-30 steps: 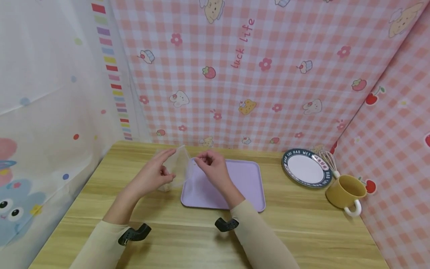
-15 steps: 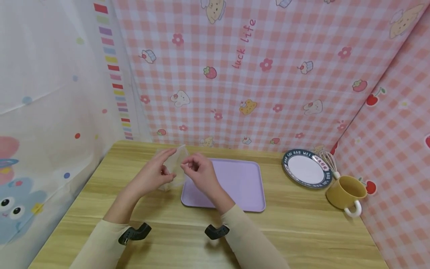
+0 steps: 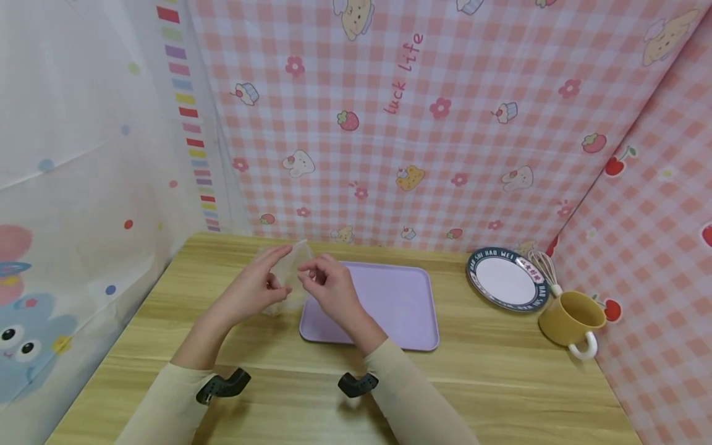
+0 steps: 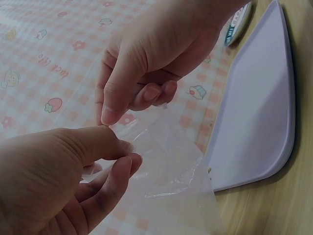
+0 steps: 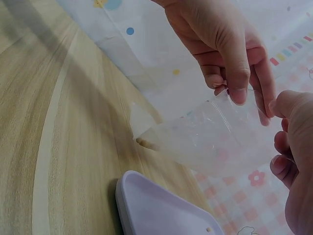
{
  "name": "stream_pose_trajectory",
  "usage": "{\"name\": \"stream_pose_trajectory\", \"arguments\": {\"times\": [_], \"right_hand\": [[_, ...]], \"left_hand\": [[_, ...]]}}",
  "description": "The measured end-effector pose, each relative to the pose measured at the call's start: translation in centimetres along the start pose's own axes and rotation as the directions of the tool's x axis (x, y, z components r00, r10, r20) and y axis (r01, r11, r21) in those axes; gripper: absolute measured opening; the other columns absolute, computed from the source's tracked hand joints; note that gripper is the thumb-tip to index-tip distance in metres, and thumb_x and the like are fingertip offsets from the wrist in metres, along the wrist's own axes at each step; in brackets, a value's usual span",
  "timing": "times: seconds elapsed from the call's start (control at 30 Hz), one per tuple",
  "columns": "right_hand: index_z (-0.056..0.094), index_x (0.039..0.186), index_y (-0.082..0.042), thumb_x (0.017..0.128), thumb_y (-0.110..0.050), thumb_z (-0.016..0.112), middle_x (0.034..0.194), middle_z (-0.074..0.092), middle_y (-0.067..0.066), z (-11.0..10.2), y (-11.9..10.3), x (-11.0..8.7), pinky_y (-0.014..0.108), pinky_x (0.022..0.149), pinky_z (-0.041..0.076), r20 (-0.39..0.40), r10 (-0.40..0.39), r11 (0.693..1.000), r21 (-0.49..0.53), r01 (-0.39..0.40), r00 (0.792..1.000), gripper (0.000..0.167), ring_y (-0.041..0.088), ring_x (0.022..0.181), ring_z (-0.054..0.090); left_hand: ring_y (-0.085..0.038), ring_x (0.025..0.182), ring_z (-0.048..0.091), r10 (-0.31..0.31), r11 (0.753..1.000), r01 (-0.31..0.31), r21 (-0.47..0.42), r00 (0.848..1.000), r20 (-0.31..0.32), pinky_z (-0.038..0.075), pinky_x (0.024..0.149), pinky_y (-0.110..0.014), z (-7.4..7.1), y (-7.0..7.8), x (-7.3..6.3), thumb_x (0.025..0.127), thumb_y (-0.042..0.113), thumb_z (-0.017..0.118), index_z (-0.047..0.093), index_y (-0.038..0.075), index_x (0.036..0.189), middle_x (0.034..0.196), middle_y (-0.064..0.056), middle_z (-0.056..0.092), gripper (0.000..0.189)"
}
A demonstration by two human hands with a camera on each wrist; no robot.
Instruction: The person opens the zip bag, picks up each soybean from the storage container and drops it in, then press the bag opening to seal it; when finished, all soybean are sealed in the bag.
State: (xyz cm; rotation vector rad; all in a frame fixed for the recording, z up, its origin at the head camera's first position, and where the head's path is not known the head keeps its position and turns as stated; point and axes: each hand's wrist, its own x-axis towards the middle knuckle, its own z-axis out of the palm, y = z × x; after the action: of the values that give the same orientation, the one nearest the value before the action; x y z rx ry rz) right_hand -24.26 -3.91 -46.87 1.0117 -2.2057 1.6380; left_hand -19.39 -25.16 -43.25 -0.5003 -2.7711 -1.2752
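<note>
A thin clear plastic bag (image 3: 290,272) hangs from my left hand (image 3: 257,289) to the left of the lilac tray (image 3: 395,303). The left thumb and fingers (image 4: 105,147) pinch the bag near its top edge. My right hand (image 3: 332,287) is right beside it, over the tray's left end. Its thumb and forefinger (image 4: 115,100) come together at the bag's upper edge, very near the left thumb; its other fingers are curled. In the right wrist view, small brown bits (image 5: 147,144) show in a lower corner of the bag (image 5: 195,142).
At the right stand a white plate (image 3: 507,279) with a dark lettered rim, a whisk (image 3: 544,270) and a yellow mug (image 3: 570,316) with a white handle. Patterned cloth walls (image 3: 411,142) close off the back and sides of the wooden table (image 3: 489,383).
My right hand has moved left from over the tray's upper left corner to closer beside the left hand, then stayed almost still. The left hand keeps its place on the bag.
</note>
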Motion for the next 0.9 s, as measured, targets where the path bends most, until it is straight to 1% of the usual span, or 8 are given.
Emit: {"name": "stream_pose_trajectory", "arguments": {"times": [0.2,0.3,0.47,0.57,0.73,0.9], "right_hand": [[0.082,0.107,-0.003,0.100,-0.001,0.080,0.087,0.061,0.003,-0.2,0.2,0.0,0.021,0.060,0.043,-0.006,-0.026,1.000,0.001,0.026,1.000,0.008,0.006,0.069,0.050],[0.082,0.107,-0.003,0.100,-0.001,0.081,0.087,0.063,0.004,-0.6,0.2,0.0,0.021,0.060,0.044,-0.010,-0.019,0.999,0.025,0.019,1.000,0.008,0.008,0.068,0.051],[0.080,0.108,0.000,0.101,-0.001,0.080,0.083,0.063,0.005,-1.8,0.7,0.4,0.022,0.058,0.041,-0.046,0.048,0.994,0.096,-0.044,0.998,0.007,0.011,0.066,0.050],[0.080,0.108,0.000,0.102,-0.002,0.078,0.082,0.063,0.003,-2.7,1.1,0.8,0.022,0.058,0.040,-0.062,0.101,0.990,0.110,-0.094,0.993,0.007,0.012,0.067,0.050],[0.080,0.108,-0.002,0.103,-0.004,0.078,0.085,0.064,0.000,-3.8,2.8,1.4,0.021,0.062,0.042,-0.048,0.172,0.982,0.089,-0.168,0.984,0.006,0.011,0.072,0.053],[0.079,0.106,0.000,0.102,-0.003,0.077,0.086,0.063,0.001,-4.0,5.4,2.0,0.022,0.064,0.044,0.006,0.207,0.978,0.020,-0.207,0.978,0.006,0.011,0.074,0.053]], "left_hand": [[-0.014,0.078,0.069,-0.004,1.000,0.004,0.014,1.000,-0.004,0.061,0.068,-0.029,-0.1,0.0,0.0,0.096,-0.006,0.080,0.035,0.000,0.171,0.170,-0.023,0.038,0.088],[-0.015,0.078,0.069,-0.006,1.000,0.006,0.015,1.000,-0.008,0.061,0.067,-0.030,-0.1,0.0,-0.1,0.095,-0.006,0.080,0.035,-0.001,0.171,0.169,-0.024,0.038,0.088],[-0.015,0.078,0.069,-0.006,1.000,0.006,0.020,1.000,-0.019,0.060,0.067,-0.030,-0.2,-0.3,-0.2,0.095,-0.005,0.081,0.035,0.000,0.170,0.168,-0.023,0.040,0.088],[-0.015,0.078,0.069,-0.005,1.000,0.005,0.022,1.000,-0.026,0.061,0.068,-0.029,-0.3,-0.4,-0.2,0.095,-0.005,0.081,0.036,-0.001,0.170,0.168,-0.023,0.039,0.088],[-0.016,0.078,0.069,-0.013,1.000,0.014,0.019,1.000,-0.028,0.060,0.068,-0.028,-0.4,-0.6,-0.3,0.095,-0.005,0.081,0.036,-0.002,0.170,0.170,-0.023,0.037,0.088],[-0.016,0.078,0.068,-0.014,1.000,0.015,0.022,1.000,-0.026,0.060,0.068,-0.028,-0.6,-0.6,-0.5,0.095,-0.005,0.081,0.035,-0.002,0.170,0.170,-0.024,0.037,0.088]]}}
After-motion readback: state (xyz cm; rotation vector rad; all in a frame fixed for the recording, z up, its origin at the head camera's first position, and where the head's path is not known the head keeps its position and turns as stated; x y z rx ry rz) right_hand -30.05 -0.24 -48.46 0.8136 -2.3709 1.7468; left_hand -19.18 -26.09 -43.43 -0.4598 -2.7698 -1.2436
